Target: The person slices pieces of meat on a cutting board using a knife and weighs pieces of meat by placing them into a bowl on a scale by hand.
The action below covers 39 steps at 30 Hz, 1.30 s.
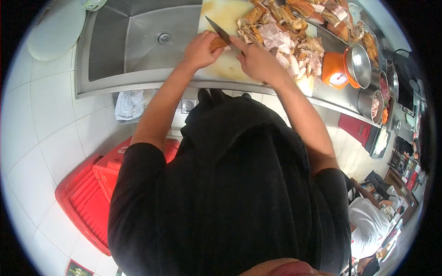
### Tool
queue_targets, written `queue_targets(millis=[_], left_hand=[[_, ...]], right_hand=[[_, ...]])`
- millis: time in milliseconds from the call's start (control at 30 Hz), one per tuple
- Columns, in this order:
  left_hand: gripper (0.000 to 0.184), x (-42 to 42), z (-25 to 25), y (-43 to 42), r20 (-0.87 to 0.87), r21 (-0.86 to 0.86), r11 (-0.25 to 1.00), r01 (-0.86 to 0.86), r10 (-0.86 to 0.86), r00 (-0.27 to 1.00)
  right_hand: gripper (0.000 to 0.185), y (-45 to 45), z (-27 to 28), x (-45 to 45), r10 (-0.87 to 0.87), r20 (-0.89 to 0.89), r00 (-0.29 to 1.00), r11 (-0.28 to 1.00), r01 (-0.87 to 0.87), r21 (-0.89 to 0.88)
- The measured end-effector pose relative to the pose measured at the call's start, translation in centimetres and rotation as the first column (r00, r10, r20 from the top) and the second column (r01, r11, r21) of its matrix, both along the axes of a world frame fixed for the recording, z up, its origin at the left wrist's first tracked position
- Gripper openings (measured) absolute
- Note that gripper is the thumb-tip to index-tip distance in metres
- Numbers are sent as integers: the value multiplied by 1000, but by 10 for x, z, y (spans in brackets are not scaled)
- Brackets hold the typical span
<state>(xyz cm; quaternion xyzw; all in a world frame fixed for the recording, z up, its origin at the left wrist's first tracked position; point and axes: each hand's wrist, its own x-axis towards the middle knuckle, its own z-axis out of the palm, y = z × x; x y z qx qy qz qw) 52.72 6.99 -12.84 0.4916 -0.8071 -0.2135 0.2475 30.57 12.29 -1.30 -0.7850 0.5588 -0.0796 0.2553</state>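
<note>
My left hand is closed around a brown-skinned piece of cooked meat on the pale, stained cutting board. My right hand grips a knife, its blade pointing up and left, just beyond the meat. The knife's handle is mostly hidden inside the fingers. Right of the knife, a large heap of cut meat, brown and pale pink, covers much of the board.
A steel sink lies left of the board. Rightward stand an orange scale with a metal bowl, and steel pots. More meat lies behind. Red crates sit below left. Another person is at lower right.
</note>
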Motion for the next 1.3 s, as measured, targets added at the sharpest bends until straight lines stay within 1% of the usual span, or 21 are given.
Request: queue_targets(millis=[67,100,200,233,333,400,433,500,600,667,700,767,867,900,1000,1067,1100,1167,1200,1267,1300], left_hand=[[45,-1,-8,-3,-26,-23,1000,-18,18,999],[44,-1,-11,-3,-38,-34,999,-26,25,999],[43,-2,-7,-1,-20,-64,998,-17,16,1000],[43,-3,-4,-1,-11,-56,998,-21,20,1000],[40,-5,2,2,26,-36,999,-34,35,999],[36,-6,6,3,62,-25,998,-54,56,997],[34,-7,4,6,47,-61,997,-50,53,997],[31,-8,-2,6,18,-138,989,-54,57,998],[30,-11,-3,9,-25,-139,990,-37,34,999],[30,-13,-4,8,17,-123,992,-8,10,1000],[31,-10,-3,6,47,-120,993,8,-2,999],[33,-7,-3,2,49,-163,986,-20,28,998],[37,-10,-3,7,-1,-149,988,-50,50,999],[39,-8,-3,10,-19,-132,989,-63,61,998],[43,-7,-6,8,-37,-188,981,-46,40,999],[43,-7,-6,4,-26,-153,988,-32,28,999],[43,-6,-7,4,-16,-133,991,-20,18,1000],[43,-6,-14,4,-44,-168,985,-33,26,999],[43,-8,-17,2,-62,-194,980,-40,28,998],[43,-6,-13,3,-56,-129,991,-17,10,998],[43,-5,-6,3,-46,-101,995,-4,-1,999]], right_hand=[[57,-17,-10,-3,48,19,999,999,-48,-5],[58,-24,16,4,28,-6,1000,989,-26,144],[60,-43,25,16,-14,-12,1000,958,17,286],[61,-54,17,22,42,-38,998,965,-30,260],[61,-60,11,37,-29,-28,999,956,36,291],[60,-62,15,35,31,-78,996,960,-8,281],[60,-64,18,35,63,-103,993,960,-32,277],[61,-42,34,22,7,6,1000,954,-8,300],[59,-33,9,14,5,-45,999,973,5,232],[58,-50,-10,26,37,-103,994,985,-19,171],[58,-50,-2,32,29,-124,992,967,3,253],[58,-57,17,42,24,-161,987,919,42,392],[61,-27,24,23,-44,-84,995,957,66,282],[62,-15,25,15,-19,-94,995,966,43,255],[64,8,20,1,8,-114,993,980,15,198],[66,13,5,2,-16,-119,993,983,37,180],[68,13,-13,6,-42,-105,994,983,59,173],[71,13,-57,16,-99,-83,992,982,111,156],[72,19,-67,18,-120,-64,991,981,128,147],[75,26,-82,18,-170,-16,985,978,171,119],[75,28,-81,17,-165,14,986,986,164,42]])
